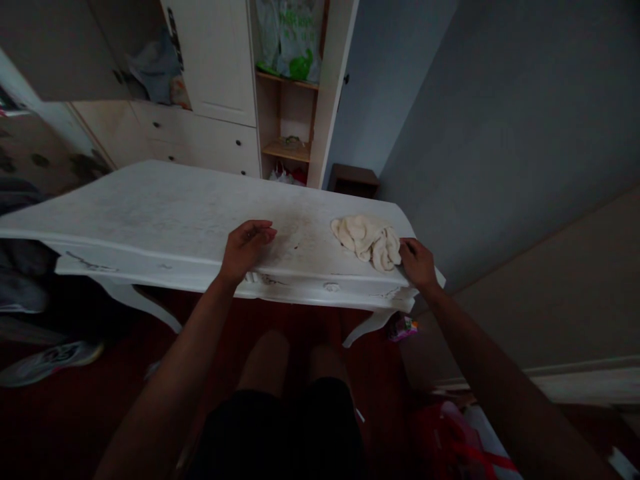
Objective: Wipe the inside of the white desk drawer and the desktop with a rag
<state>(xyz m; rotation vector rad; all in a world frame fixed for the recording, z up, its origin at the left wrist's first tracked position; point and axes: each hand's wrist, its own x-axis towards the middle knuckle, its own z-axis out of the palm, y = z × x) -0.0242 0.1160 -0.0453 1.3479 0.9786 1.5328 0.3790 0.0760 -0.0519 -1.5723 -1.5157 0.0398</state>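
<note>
A crumpled cream cloth (367, 239) lies bunched on the right part of a white table (200, 200) with carved drawer fronts and curved legs. My right hand (419, 261) is at the table's right end, its fingers closed at the cloth's right edge. Over the front middle of the tabletop is my left hand (247, 248), fingers loosely bent and thumb apart, with nothing in it. Grey-brown smudges and a small dark speck mark the white surface between the two hands.
Behind the table stands a white cabinet (220, 60) with drawers and open shelves holding plastic bags (295, 40). A grey wall rises at the right. On the floor are a sneaker (55, 360), a small pink package (401, 328) and a red bag (450, 433).
</note>
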